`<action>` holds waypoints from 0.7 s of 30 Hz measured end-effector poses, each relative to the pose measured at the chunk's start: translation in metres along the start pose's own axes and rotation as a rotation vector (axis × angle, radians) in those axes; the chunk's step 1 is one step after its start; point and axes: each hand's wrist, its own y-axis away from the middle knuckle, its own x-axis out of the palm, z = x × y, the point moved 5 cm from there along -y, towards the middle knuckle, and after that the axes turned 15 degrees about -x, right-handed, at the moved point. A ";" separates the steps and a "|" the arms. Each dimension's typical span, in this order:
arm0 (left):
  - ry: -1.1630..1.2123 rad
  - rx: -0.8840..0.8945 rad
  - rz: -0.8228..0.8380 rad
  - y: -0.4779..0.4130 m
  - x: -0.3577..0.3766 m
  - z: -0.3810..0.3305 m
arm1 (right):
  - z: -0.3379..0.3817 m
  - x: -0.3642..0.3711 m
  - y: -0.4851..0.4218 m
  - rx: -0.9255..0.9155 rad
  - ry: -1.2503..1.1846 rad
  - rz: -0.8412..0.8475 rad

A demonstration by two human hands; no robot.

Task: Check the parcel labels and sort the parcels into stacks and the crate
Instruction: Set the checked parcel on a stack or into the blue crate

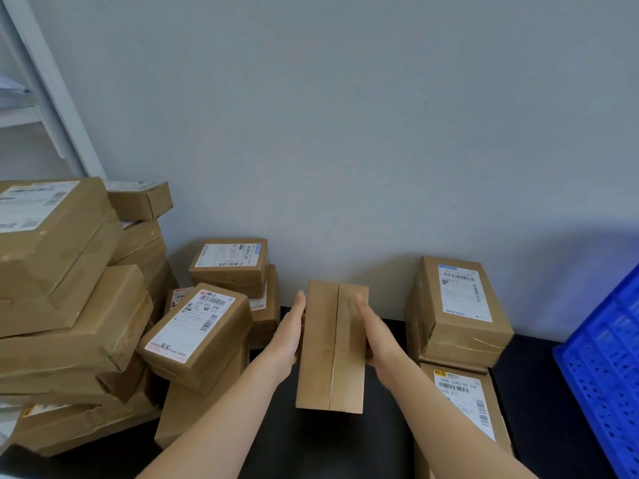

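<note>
I hold a plain brown cardboard parcel [328, 357] in mid-air above the black table [311, 444]. Its taped seam faces up and no label shows on this face. My left hand [288, 335] grips its left side, with most fingers hidden beneath. My right hand [375, 335] grips the right side, fingers lying over the top face. A blue perforated crate [608, 357] stands at the right edge. Two labelled parcels form a stack [463, 305] just right of the held parcel.
A large, untidy pile of brown parcels [69, 271] fills the left side, with a tilted labelled parcel [197, 333] close to my left forearm. Another small stack [231, 264] sits against the grey wall. A white shelf frame [45, 81] rises at the upper left.
</note>
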 end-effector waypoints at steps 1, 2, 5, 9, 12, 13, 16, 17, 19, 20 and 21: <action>0.014 -0.002 -0.008 0.000 -0.002 0.000 | 0.001 -0.001 0.000 -0.004 -0.003 -0.025; 0.037 0.001 -0.015 -0.001 -0.004 -0.001 | 0.002 -0.003 0.000 -0.010 -0.013 -0.047; 0.094 0.022 -0.015 0.000 -0.005 -0.004 | 0.006 -0.005 0.000 -0.032 -0.044 -0.094; 0.045 0.044 0.006 0.002 -0.003 -0.007 | 0.009 -0.007 -0.002 -0.075 -0.029 -0.130; -0.020 0.043 -0.008 0.004 0.001 -0.007 | 0.007 -0.008 -0.002 -0.089 -0.008 -0.126; -0.039 0.045 -0.016 0.004 0.002 -0.006 | 0.007 -0.008 -0.001 -0.095 0.010 -0.121; -0.097 0.069 -0.056 0.004 0.005 -0.006 | 0.008 -0.010 0.000 -0.104 0.080 -0.119; -0.129 0.071 -0.064 0.003 0.006 -0.006 | 0.008 -0.010 0.001 -0.101 0.100 -0.121; -0.168 0.084 -0.088 0.005 0.007 -0.006 | 0.007 -0.011 0.003 -0.089 0.136 -0.128; -0.179 0.090 -0.097 0.005 0.007 -0.005 | 0.006 -0.012 0.003 -0.078 0.148 -0.129; -0.186 0.092 -0.101 0.005 0.007 -0.005 | 0.004 -0.013 0.003 -0.068 0.157 -0.131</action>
